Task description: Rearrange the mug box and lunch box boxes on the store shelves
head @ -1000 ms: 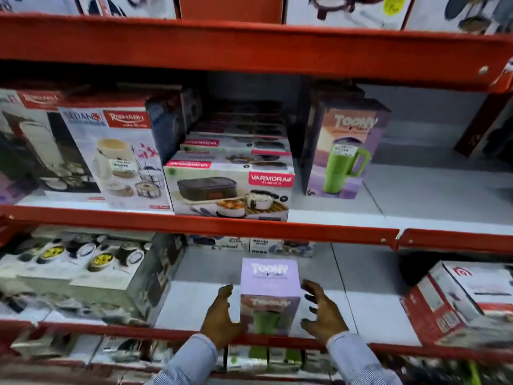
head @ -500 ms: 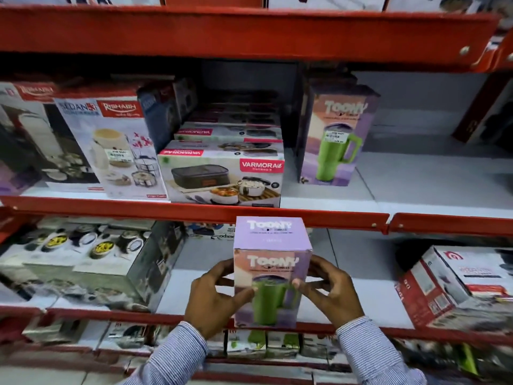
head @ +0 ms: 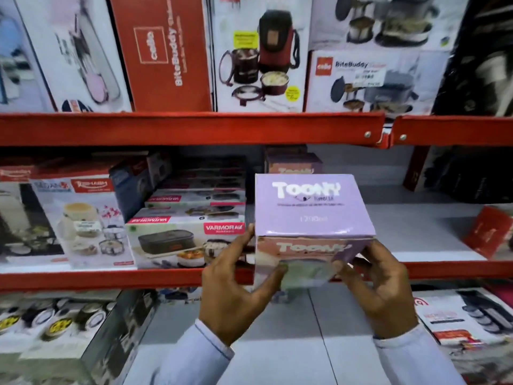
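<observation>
Boxes fill the red shelves in front of you. Far left on the middle shelf (head: 177, 277) stands a tall white box with a jug and pots on it (head: 86, 223). Next to it lies a stack of Varmora lunch boxes (head: 186, 240). Your left hand (head: 236, 295) grips the left side of the purple mug box (head: 312, 218), thumb on the front. You hold that box up in the air, in front of the middle shelf's red edge, its top tipped toward you. Another mug box (head: 294, 162) stands behind it on the shelf. Your right hand (head: 380, 287) holds the right side, fingers curled around the corner. Far right, on the lower shelf, lies a white and red box (head: 466, 320).
</observation>
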Available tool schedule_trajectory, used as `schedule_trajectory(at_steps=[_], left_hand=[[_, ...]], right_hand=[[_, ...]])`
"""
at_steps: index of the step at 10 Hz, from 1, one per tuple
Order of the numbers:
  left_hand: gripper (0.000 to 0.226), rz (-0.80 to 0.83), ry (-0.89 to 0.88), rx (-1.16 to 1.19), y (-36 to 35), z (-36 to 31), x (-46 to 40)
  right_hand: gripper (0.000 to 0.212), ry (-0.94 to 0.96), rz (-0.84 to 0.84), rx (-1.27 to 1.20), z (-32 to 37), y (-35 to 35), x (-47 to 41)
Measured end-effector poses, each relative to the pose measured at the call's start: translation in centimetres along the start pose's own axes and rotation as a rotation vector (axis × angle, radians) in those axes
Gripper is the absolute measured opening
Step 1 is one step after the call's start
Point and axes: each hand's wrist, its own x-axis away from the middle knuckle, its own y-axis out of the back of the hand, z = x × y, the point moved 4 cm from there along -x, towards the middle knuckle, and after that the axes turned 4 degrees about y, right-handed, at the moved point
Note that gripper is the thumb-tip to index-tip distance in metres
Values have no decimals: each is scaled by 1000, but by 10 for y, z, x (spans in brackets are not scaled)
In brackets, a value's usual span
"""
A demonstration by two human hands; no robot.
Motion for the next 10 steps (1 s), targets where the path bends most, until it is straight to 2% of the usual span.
schedule_trajectory(at_steps=[1, 2, 3, 5, 9, 10], left_hand=[[61, 34, -13, 3, -28, -2, -28], [66, 41, 8, -33, -50, 5, -48], [59, 51, 34, -92, -66, 16, -64], [42, 82, 99, -215, -86, 41, -74], [48, 94, 96, -286, -92, 43, -80], [52, 82, 84, -281, -85, 33, -76]], right_hand=[[33, 35, -12, 53, -8, 13, -29], [42, -32, 1, 20, -31, 17, -54], [48, -104, 12, 29, -55, 13, -74], [40, -198, 23, 81, -91, 7, -89], [35, -266, 18, 99, -97, 11, -93], [44, -246, -27, 174, -87, 10, -85]])
